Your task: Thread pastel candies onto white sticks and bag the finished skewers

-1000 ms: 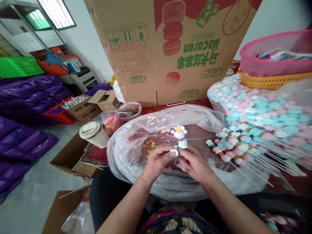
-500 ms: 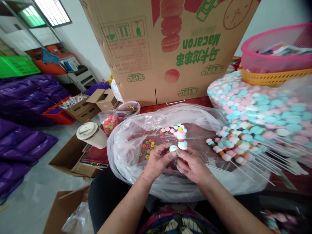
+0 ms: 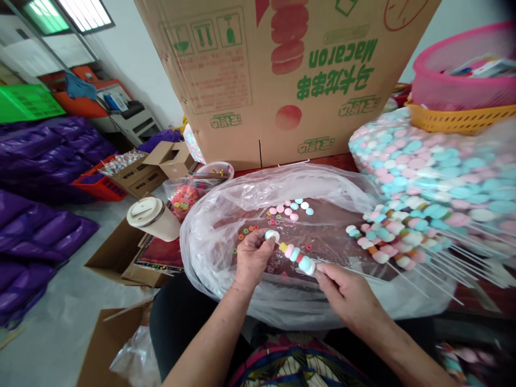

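Below the upside-down "Macaron" carton [image 3: 282, 80], the left hand [image 3: 250, 258] pinched a white marshmallow [image 3: 272, 235] while the right hand's [image 3: 346, 293] grip closed on the candy skewer [image 3: 296, 255].

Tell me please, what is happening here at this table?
A person is putting soft candies on a thin stick. The left hand presses a white candy onto the tip of the skewer, which the right hand holds at its other end. This goes on over an open plastic bag with loose candy pieces in it. A pile of finished skewers lies to the right, in front of a big bag of candies.
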`<action>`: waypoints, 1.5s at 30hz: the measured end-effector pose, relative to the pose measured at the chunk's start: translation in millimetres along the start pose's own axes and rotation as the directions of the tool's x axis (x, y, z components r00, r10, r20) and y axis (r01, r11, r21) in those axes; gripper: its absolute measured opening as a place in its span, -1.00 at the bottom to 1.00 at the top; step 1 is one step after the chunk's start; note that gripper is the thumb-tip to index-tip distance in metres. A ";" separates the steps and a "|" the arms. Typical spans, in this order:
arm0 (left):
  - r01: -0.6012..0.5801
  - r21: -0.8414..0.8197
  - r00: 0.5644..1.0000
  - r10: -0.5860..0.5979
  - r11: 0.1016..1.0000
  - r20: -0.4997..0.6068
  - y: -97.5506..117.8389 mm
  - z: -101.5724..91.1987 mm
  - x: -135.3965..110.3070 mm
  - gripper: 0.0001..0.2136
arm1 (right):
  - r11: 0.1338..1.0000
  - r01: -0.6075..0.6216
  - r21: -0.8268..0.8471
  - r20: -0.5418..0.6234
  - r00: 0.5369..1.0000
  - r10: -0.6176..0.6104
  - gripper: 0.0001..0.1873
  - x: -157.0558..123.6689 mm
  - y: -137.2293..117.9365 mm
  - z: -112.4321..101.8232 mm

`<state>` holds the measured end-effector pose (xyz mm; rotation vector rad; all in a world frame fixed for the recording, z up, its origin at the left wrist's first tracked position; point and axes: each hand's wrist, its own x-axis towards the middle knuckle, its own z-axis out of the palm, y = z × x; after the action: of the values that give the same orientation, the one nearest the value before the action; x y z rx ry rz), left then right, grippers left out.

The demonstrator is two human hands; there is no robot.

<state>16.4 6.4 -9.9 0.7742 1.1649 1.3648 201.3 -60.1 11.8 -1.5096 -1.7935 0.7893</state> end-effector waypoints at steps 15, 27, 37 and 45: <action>-0.109 0.258 0.991 0.086 0.960 0.099 2.0 -6.4 -6.9 -0.71 | 0.955 0.130 -0.267 -0.047 0.988 -0.148 -0.71 3.4 5.7 5.0; -0.378 0.544 0.925 0.323 0.749 0.199 5.9 -9.5 -11.5 -0.75 | 0.916 0.132 -0.379 -0.050 0.985 -0.163 -0.71 2.7 0.1 18.2; -0.267 0.404 0.961 0.209 0.875 0.182 13.4 -14.3 -7.2 -0.82 | 0.990 -0.005 -0.140 0.006 1.000 0.005 -0.72 16.7 6.6 41.8; 0.234 -0.286 0.971 -0.209 0.929 0.117 12.9 12.2 2.5 -0.74 | 0.997 0.011 -0.081 0.011 1.000 -0.011 -0.71 12.3 -0.2 43.9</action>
<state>23.2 12.8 5.4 0.4631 0.9212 1.2674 164.7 -49.5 -13.3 -1.5483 -1.8597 0.7285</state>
